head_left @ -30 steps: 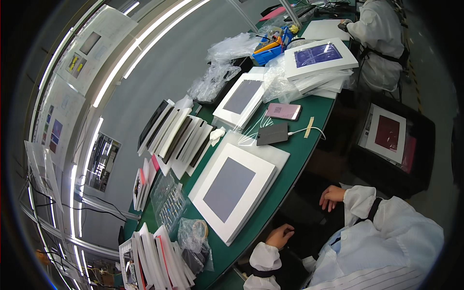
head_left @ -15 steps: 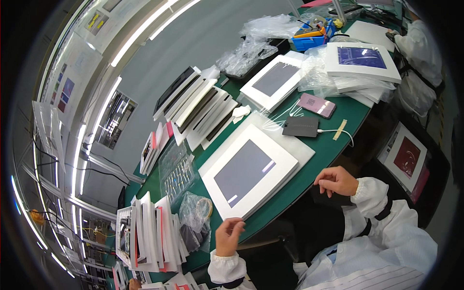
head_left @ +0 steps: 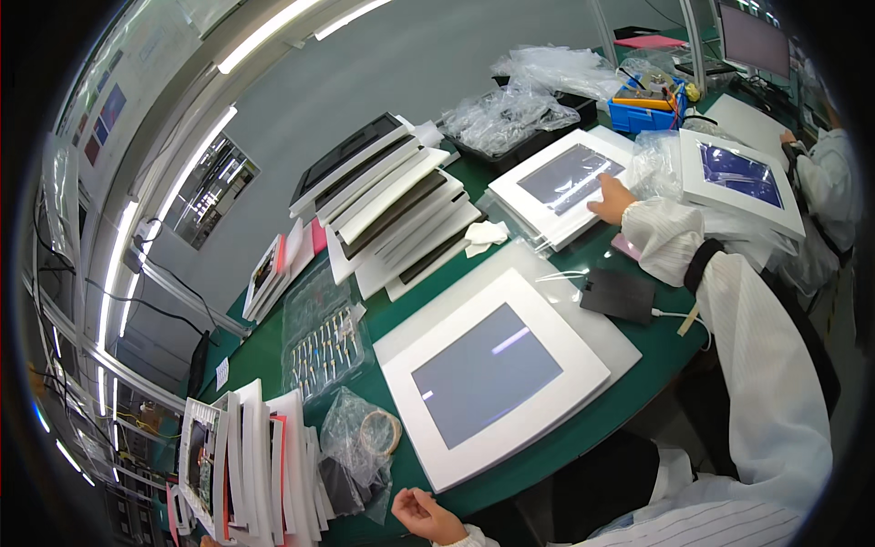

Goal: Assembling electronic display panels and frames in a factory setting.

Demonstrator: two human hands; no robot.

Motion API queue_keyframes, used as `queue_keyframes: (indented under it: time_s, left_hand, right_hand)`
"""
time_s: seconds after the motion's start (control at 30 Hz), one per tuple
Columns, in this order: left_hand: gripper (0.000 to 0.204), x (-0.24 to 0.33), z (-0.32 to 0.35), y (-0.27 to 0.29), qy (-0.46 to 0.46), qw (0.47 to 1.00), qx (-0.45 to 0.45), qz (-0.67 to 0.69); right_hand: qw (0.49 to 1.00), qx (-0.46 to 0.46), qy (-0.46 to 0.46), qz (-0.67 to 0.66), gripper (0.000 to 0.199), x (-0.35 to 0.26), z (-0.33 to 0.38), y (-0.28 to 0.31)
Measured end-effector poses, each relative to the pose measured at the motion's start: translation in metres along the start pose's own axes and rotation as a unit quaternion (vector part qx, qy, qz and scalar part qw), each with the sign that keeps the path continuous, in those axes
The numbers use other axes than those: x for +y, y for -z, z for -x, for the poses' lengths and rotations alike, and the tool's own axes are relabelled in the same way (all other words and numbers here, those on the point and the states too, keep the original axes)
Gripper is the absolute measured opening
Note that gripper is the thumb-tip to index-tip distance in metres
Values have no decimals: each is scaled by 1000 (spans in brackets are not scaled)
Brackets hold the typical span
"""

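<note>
Right hand (head_left: 612,201) now at far white-framed, grey-screened rectangular panel (head_left: 558,179) on green bench (head_left: 622,401), fingers half-bent, grip unclear | left hand (head_left: 427,516) loosely curled, empty | change: right reached forward; attention likely shifts to far panel.

pink slab (head_left: 625,246), right: mostly hidden by r. sleeve (head_left: 663,235). r. hand (head_left: 612,200): can't tell if it's touching far panel (head_left: 554,182). l. forearm (head_left: 477,539): cut off at near edge. near-left panel stack (head_left: 264,465): bottom cut off too. parts (head_left: 325,351) in clear tray (head_left: 358,376): too sm. to id. co-worker (head_left: 828,169), far right: blurry, partly lost in dark rim.
</note>
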State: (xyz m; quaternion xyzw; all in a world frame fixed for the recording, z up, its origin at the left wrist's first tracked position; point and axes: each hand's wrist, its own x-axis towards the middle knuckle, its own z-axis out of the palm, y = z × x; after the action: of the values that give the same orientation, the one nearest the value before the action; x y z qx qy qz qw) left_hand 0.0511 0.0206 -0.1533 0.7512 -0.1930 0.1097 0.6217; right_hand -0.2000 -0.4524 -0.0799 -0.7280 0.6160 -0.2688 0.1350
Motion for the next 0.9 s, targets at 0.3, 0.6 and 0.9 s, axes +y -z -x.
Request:
queue_keyframes:
  time_s: [0.3, 0.6, 0.9]
  left_hand:
    - [27, -9, 5, 6, 70, 989, -93, 86]
    - [27, -12, 5, 6, 72, 996, -48, 28]
    - [29, -11, 7, 12, 55, 993, -74, 69]
  right_hand:
    - [894, 92, -432, 74, 39, 207, -158, -46]
    - [909, 25, -379, -173, 35, 96, -95, -48]
    - [858, -4, -336, -388, 33, 34, -70, 1]
